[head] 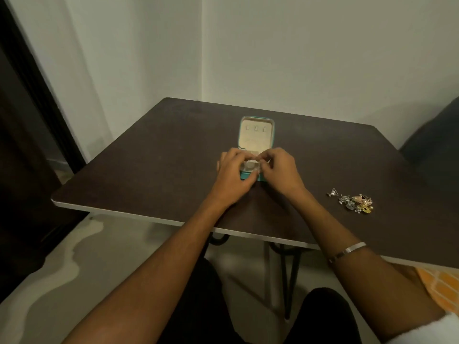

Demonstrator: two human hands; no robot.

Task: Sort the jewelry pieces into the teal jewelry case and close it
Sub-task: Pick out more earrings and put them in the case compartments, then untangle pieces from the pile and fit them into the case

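The dark table [149,155] carries everything, and the teal jewelry case [256,135] stands open near the middle of it, a little toward the far edge, with its lid upright and its long axis running from the near edge to the far edge. The left hand [234,173] and the right hand [279,170] are both over the near half of the case, the tray part, with fingers curled and the fingertips meeting above the compartments. They seem to pinch something very small between them, but I cannot tell what it is, or whether it is a piece at all. The pile of jewelry pieces [355,202] lies well apart to the right, close to the near edge of the table. It is on the side of the right hand, so I judge that this hand is the nearer one for the next piece. A thin bracelet [352,249] is on the right forearm.
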